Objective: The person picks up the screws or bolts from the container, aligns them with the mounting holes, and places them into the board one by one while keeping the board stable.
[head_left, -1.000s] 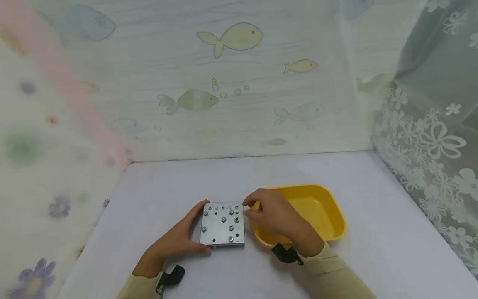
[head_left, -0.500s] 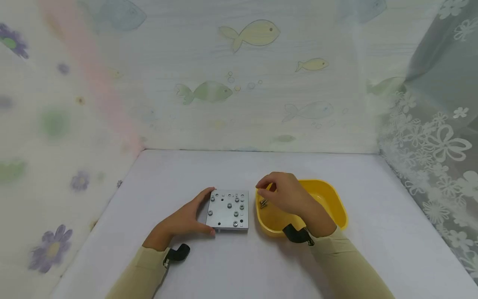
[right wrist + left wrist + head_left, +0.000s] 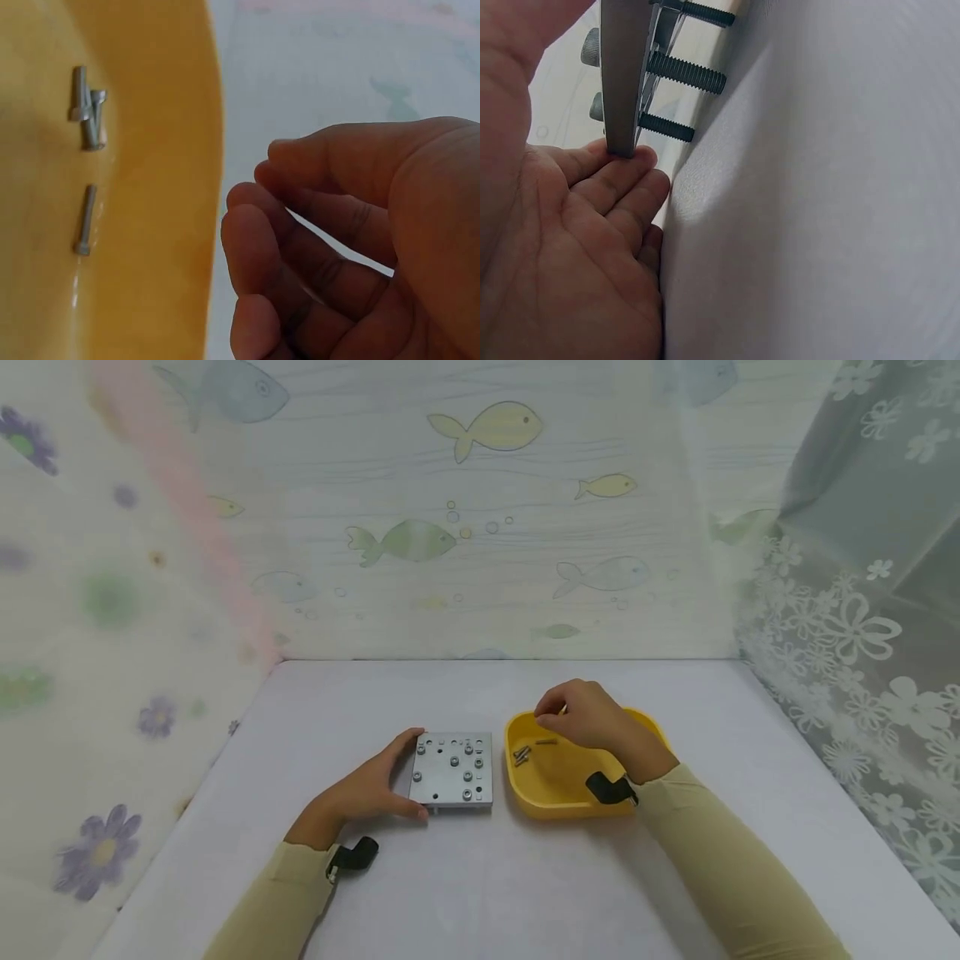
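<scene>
A square silver metal plate [image 3: 437, 786] with holes and several socket head screws lies on the white table. My left hand [image 3: 367, 789] grips its left side, thumb at the near edge and fingers at the far edge. In the left wrist view, threaded screw shanks [image 3: 686, 71] stick out from the plate's underside. My right hand [image 3: 592, 718] hovers over the back of a yellow plastic bin [image 3: 558, 811], its fingers loosely bent. Nothing shows between those fingers in the right wrist view. Loose screws lie in the bin: a small cluster [image 3: 90, 112] and a single screw [image 3: 86, 221].
The bin stands just right of the plate, with a narrow strip of table between them. A curtain with fish drawings [image 3: 405, 602] hangs behind the white tabletop [image 3: 450, 893]. Flowered fabric hangs at the left, lace [image 3: 855, 635] at the right.
My right hand has moved from beside the plate's right edge, rightward and back over the bin, uncovering the screws inside. My left hand keeps its hold on the plate.
</scene>
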{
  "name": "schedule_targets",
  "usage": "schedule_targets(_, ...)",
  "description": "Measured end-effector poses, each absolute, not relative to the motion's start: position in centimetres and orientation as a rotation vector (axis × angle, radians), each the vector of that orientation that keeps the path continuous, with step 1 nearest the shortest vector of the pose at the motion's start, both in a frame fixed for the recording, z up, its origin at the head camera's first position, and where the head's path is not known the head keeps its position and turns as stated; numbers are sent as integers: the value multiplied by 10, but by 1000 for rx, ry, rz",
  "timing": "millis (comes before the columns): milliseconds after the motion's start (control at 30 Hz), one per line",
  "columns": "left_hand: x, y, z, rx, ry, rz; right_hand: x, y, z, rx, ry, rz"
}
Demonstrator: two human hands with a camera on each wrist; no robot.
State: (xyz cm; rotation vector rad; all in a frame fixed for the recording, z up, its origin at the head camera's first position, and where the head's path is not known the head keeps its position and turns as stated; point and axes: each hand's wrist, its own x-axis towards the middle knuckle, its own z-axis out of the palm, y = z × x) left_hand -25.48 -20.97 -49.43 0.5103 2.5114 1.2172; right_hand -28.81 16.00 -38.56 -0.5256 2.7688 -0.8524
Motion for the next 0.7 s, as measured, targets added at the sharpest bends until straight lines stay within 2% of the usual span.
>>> schedule_targets(367, -244, -215, -498, 471, 2502, 1218, -299, 160, -406, -441, 2627, -854)
schedule_targets(700, -252, -210, -492, 515, 2503, 1224, -309, 167, -410, -312, 2610, -765)
